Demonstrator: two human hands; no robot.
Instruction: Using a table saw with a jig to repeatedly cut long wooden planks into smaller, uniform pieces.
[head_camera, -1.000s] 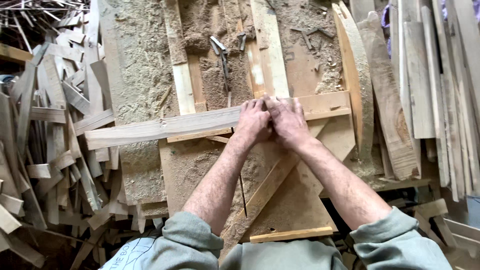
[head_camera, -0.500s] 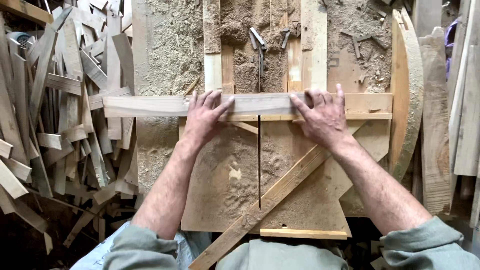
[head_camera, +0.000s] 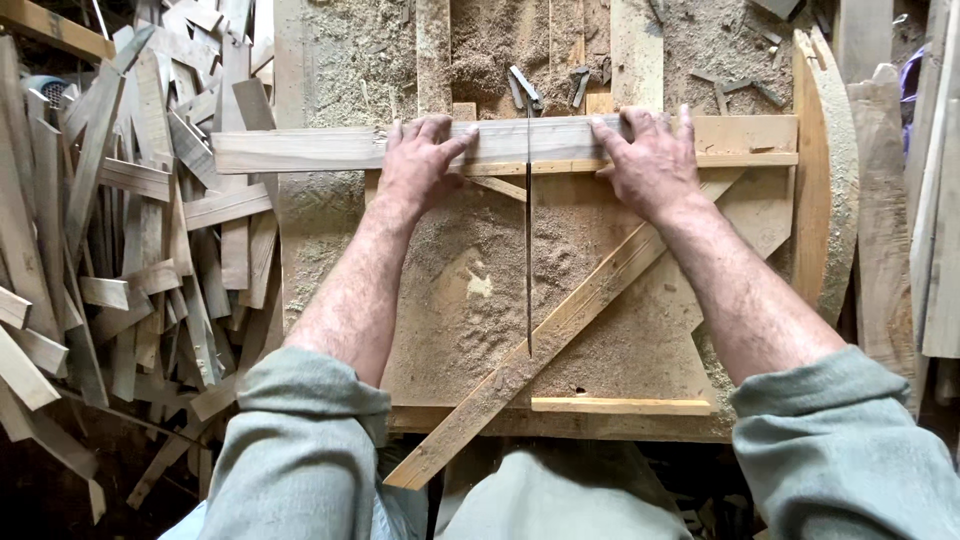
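Pressing a long wooden plank (head_camera: 500, 145) flat across the sawdust-covered saw table (head_camera: 640, 340), I see my left hand (head_camera: 418, 165) and right hand (head_camera: 650, 160) with fingers spread on it, either side of the thin blade (head_camera: 528, 230). Scrap offcuts (head_camera: 130, 230) pile at nine o'clock.

A wooden plank (head_camera: 300, 148) lies crosswise on the tabletop (head_camera: 640, 340), both hands on it, saw blade (head_camera: 528, 250) between them. Scrap pile (head_camera: 120, 250) lies left, boards (head_camera: 940, 200) right.
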